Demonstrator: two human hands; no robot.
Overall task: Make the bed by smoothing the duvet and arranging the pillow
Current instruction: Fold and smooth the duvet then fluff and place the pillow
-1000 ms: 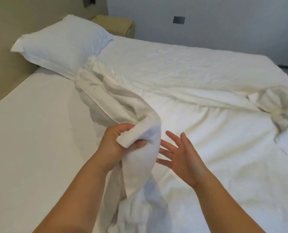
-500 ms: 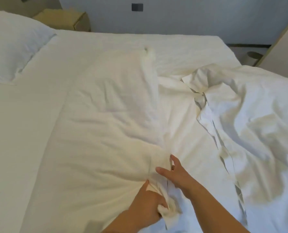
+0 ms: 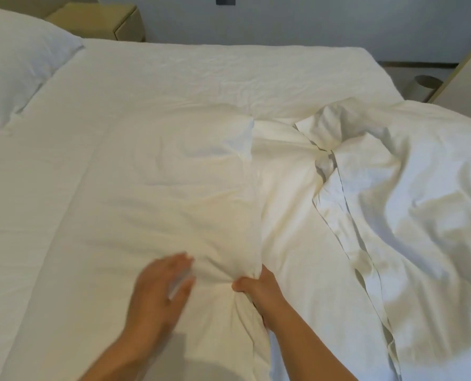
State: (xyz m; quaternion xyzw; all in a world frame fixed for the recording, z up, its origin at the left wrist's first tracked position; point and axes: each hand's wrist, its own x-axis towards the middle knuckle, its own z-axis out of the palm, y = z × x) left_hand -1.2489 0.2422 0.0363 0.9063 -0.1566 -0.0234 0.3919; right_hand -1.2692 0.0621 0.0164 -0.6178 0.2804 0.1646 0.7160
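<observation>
1. Since the earlier frame, your left hand (image 3: pixel 161 291) had let go of the bunched fabric and lay flat on the duvet (image 3: pixel 174 188), while your right hand (image 3: pixel 256 287) had taken over the grip on the fold.
2. Left-hand fingers were spread and extended, palm down, slightly motion-blurred, near the bed's near edge.
3. Right-hand fingers were curled shut, pinching a gathered ridge of the duvet just beside the left hand; creases radiated from that pinch.
4. The duvet covered the middle of the bed, with its right portion heaped and twisted toward the right edge (image 3: pixel 407 188). The bare sheet (image 3: pixel 22 215) showed along the left edge.
5. The pillow (image 3: pixel 17 64) sat at the far left corner, untouched and somewhat askew.
6. Step in hand, as judged: spreading and flattening the duvet; the task was at an early stage.
7. The next move probably called for releasing the pinch, drawing the heaped right portion out flat, then squaring the pillow.
</observation>
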